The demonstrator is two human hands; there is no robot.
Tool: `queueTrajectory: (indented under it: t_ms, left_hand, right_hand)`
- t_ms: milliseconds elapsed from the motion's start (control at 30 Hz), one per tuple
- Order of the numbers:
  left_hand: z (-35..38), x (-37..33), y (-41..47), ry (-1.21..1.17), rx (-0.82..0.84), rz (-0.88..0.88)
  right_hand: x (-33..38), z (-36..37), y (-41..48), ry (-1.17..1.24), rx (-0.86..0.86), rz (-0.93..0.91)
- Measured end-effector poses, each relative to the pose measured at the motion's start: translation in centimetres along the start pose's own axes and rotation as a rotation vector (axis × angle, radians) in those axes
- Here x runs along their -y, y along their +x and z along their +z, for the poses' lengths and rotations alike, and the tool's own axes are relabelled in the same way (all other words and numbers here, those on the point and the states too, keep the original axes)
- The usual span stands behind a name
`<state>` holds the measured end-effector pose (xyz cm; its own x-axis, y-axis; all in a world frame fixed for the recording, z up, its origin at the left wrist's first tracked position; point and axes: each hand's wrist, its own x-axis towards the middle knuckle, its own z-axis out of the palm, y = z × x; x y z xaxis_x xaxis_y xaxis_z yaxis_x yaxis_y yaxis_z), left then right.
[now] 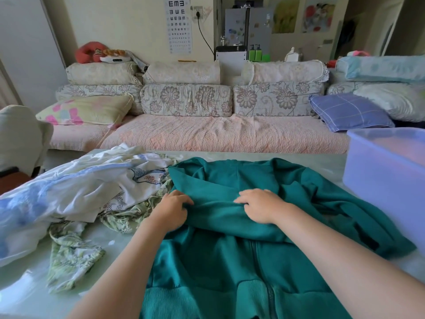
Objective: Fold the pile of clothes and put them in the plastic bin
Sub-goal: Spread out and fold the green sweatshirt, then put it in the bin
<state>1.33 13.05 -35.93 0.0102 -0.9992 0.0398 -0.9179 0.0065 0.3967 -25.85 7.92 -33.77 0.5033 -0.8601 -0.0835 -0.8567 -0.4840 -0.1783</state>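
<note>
The sofa (207, 134) runs along behind the green zip jacket (230, 261), which is spread front-up on the pale worktop (27, 286) with its ribbed hem nearest the person. The upper part of the jacket is bunched and partly turned over. Left of the jacket, touching its edge, lies the unfolded pile of clothes (80, 187), white and floral pieces in a heap. The plastic bin (379, 171) stands to the jacket's right, just beside its sleeve, and what it holds cannot be made out.

The jacket looks like thick, soft fleece: limp, fairly weighty for cloth, not slippery and not fragile. It is probably best taken at the shoulder seams or side edges, so that a fold comes over in one piece.

The left hand (171, 209) and right hand (262, 206) both sit on the bunched fold across the jacket's middle. The left fingers (184, 201) are curled narrow and pinch the cloth's edge. The right fingers (241, 200) are also curled, gathering fabric under them.
</note>
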Motion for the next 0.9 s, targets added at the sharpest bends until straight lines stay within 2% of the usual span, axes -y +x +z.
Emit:
queueTrajectory:
  t_ms: [67,167,300,500,667,733,800,867,900]
  left_hand:
    - [-0.1,0.6,0.2,-0.053,-0.018,-0.003]
    - [-1.0,1.3,0.9,-0.082,-0.104,-0.046]
    - [-1.2,3.0,1.9,-0.104,-0.09,-0.158]
    - [-1.1,4.9,3.3,-0.151,-0.056,-0.218]
    - [-1.6,6.0,4.3,-0.222,-0.012,-0.219]
    - [-2.1,6.4,4.5,-0.273,0.007,-0.238]
    - [-2.7,6.8,4.6,-0.327,0.015,-0.248]
    - [-3.4,7.0,4.6,-0.47,-0.012,-0.283]
    - [-3.8,7.0,4.6,-0.617,-0.034,-0.319]
  right_hand:
    - [0.8,0.0,0.5,-0.085,0.017,0.063]
    - [3.1,-0.6,2.4,-0.201,-0.113,0.088]
    - [7.0,-0.4,6.3,0.091,-0.194,0.04]
    - [12.7,0.4,15.3,0.162,-0.181,-0.064]
    - [14.5,0.7,20.5,0.09,-0.058,0.047]
    - [14.2,1.3,22.2,0.108,-0.069,0.107]
    - [13.9,1.1,23.5,0.158,-0.144,0.164]
    - [13.4,0.0,24.2,0.306,-0.359,0.248]
    - [13.0,-0.9,24.5,0.406,-0.488,0.299]
